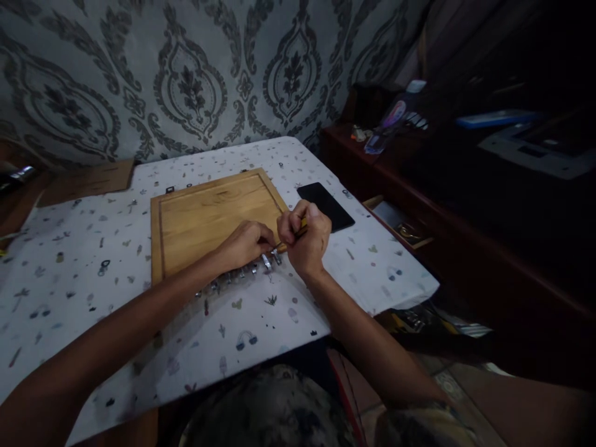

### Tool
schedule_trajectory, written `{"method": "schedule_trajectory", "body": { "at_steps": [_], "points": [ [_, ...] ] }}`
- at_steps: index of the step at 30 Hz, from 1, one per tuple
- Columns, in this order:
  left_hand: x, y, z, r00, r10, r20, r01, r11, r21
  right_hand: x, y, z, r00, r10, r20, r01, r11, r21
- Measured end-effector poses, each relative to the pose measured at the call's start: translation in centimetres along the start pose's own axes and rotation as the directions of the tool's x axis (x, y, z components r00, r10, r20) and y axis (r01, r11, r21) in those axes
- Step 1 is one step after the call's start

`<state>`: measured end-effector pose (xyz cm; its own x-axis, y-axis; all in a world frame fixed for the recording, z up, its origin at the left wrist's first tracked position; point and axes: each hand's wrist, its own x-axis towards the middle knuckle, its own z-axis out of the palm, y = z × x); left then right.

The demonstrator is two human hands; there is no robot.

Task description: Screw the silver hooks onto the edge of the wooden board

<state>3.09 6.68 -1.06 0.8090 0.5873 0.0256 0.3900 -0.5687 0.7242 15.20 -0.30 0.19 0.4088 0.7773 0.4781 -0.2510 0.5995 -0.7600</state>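
A wooden board (pixel 209 211) with a groove near its rim lies flat on the table. Several shiny metal hook-like pieces (pixel 266 262) line its near edge. At the board's near right corner, my right hand (pixel 307 239) is wrapped round a slim tool with a yellow handle (pixel 303 225), which looks like a screwdriver; its thin shaft points down-left towards the metal pieces. My left hand (pixel 246 243) rests on that same edge, fingers bent and pinched by the shaft's tip. What the left fingertips grip is too small to make out.
A black phone or tablet (pixel 328 208) lies right of the board on the patterned white tablecloth (pixel 288 310). Brown cardboard (pixel 88 182) sits at the far left. Beyond the table's right edge are an open drawer (pixel 395 223) and a clear bottle (pixel 395 118) on dark red furniture.
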Motion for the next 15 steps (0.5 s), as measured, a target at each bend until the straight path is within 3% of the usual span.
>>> {"method": "schedule_trajectory", "body": {
  "at_steps": [15],
  "points": [
    [-0.19,-0.40,0.05,1.000,-0.029,0.009,0.030,0.993,-0.115,-0.08,0.03,-0.01,1.000,0.003,-0.009,-0.004,1.000,-0.025]
  ]
}}
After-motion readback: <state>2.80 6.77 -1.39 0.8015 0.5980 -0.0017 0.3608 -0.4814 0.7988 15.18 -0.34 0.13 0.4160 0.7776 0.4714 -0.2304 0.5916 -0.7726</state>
